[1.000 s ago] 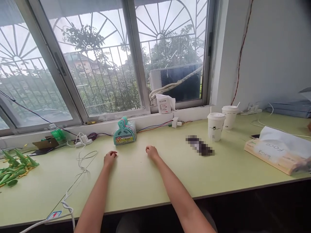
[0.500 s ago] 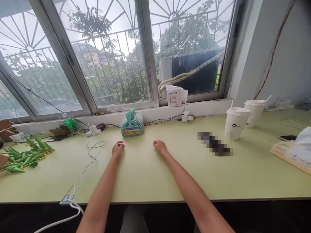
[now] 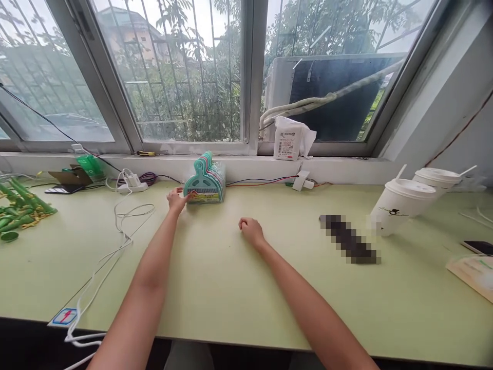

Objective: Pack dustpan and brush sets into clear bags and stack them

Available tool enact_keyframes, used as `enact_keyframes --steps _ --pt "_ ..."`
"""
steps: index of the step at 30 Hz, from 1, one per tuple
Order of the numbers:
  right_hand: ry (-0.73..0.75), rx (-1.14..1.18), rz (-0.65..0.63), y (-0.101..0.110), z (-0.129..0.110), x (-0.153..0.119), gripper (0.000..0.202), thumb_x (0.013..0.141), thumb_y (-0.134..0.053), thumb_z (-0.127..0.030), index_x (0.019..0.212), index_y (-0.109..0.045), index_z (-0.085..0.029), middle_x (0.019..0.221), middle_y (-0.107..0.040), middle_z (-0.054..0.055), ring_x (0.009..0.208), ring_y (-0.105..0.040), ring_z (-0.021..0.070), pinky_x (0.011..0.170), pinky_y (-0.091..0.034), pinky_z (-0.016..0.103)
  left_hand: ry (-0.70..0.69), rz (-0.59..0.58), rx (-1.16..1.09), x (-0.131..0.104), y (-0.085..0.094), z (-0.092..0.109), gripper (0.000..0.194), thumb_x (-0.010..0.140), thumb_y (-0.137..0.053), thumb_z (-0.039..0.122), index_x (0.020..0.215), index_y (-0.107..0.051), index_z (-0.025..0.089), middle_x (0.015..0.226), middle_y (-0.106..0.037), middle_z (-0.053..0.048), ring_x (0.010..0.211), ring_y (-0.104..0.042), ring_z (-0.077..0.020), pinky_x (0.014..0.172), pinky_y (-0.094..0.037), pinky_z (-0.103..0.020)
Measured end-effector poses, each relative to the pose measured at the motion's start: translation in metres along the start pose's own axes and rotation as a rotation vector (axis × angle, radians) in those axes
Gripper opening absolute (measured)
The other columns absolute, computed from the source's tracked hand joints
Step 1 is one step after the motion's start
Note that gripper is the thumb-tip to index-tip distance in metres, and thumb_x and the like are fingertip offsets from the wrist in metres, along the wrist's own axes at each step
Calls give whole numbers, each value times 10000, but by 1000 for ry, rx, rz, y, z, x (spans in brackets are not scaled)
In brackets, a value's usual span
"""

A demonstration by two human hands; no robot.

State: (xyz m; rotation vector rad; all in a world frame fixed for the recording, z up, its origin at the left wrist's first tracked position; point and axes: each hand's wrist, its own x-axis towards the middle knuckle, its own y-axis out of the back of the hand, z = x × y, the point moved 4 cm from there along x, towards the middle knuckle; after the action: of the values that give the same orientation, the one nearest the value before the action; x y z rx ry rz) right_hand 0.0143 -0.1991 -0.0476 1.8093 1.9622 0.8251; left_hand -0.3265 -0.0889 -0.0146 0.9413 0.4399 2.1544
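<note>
A row of small teal mini dustpan sets [image 3: 204, 181], some with pink edges and wrapped in clear plastic, stands upright against the wall below the window. A yellow printed label shows on the front one. My left hand [image 3: 177, 199] is at the lower left corner of the front set, thumb and fingers apart. Its thumb overlaps the label's edge; whether it presses on it I cannot tell. On the table to the right, nearer to me, rests my right hand [image 3: 251, 231], fingers curled in with nothing visible in them.
White cables [image 3: 123, 226] trail across the left of the table [image 3: 215, 293]. Green and yellow plastic pieces [image 3: 23, 208] lie far left. Two lidded paper cups [image 3: 402, 205] and a blurred dark object [image 3: 348, 239] are on the right. A tissue pack [image 3: 288, 140] sits on the sill.
My left hand has reached forward to the dustpan sets, and its fingers have spread. My right hand stays closed on the table. The view has tilted down.
</note>
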Motion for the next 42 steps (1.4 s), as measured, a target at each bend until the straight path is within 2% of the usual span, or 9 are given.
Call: enact_keyframes --steps 6,14,16,20,24,28,33,37,42 --pt "-13 -30 3 1 -1 2 260 722 -384 -92 608 -584 -213 598 -564 -18 582 -457 127 539 -251 234 43 -35 -142 -3 3 13 450 574 -779 423 855 -523 182 957 -649 -65 870 -583 -190 758 -459 -282" --pt "13 -13 -25 3 -3 -2 284 738 -378 -69 637 -600 -215 609 -584 -21 584 -489 133 540 -285 238 53 -323 -533 -45 13 40 534 491 -816 377 914 -541 204 861 -701 -31 787 -660 -199 649 -512 -274" --pt "84 17 68 6 -5 -3 294 755 -375 -59 706 -621 -212 710 -638 0 668 -546 150 603 -355 241 106 -404 -622 -62 13 50 551 484 -824 368 948 -584 193 869 -706 -44 774 -673 -217 616 -520 -280" --pt "389 -34 448 26 -18 -15 248 869 -393 -126 924 -628 -185 984 -659 76 959 -565 202 851 -405 300 256 -443 -812 -106 1 79 565 440 -844 308 940 -619 172 773 -692 -33 685 -673 -212 563 -523 -274" --pt "540 -197 437 34 -27 -28 222 939 -433 -248 891 -641 -187 1000 -671 89 1004 -556 225 914 -376 342 320 -351 -929 -147 -23 118 506 506 -823 279 949 -603 174 758 -675 -15 655 -664 -178 527 -505 -235" --pt "334 -82 382 44 -9 -28 384 981 -361 -313 767 -652 -182 874 -700 93 920 -613 214 879 -416 324 406 -287 -1050 -175 -44 145 558 588 -786 209 1091 -542 204 968 -695 -40 740 -680 -152 561 -514 -208" --pt "-7 517 325 58 35 -21 386 950 -441 -420 737 -652 -176 729 -707 55 708 -666 167 732 -518 275 416 -464 -1133 -196 -53 148 692 587 -821 214 1201 -502 241 1159 -669 -72 848 -690 -170 611 -551 -235" --pt "-151 927 270 56 57 -17 125 812 -686 -249 849 -591 -176 767 -706 14 707 -679 131 752 -571 268 360 -694 -1009 -207 -50 147 750 507 -890 250 1174 -548 219 1103 -690 -98 870 -697 -211 655 -571 -272" --pt "-267 1168 383 58 69 -19 356 731 -734 -90 941 -479 -223 807 -681 -30 754 -688 121 778 -603 298 302 -798 -1008 -209 -48 152 607 665 -778 526 1157 -595 221 1070 -699 -104 819 -699 -200 726 -577 -320"
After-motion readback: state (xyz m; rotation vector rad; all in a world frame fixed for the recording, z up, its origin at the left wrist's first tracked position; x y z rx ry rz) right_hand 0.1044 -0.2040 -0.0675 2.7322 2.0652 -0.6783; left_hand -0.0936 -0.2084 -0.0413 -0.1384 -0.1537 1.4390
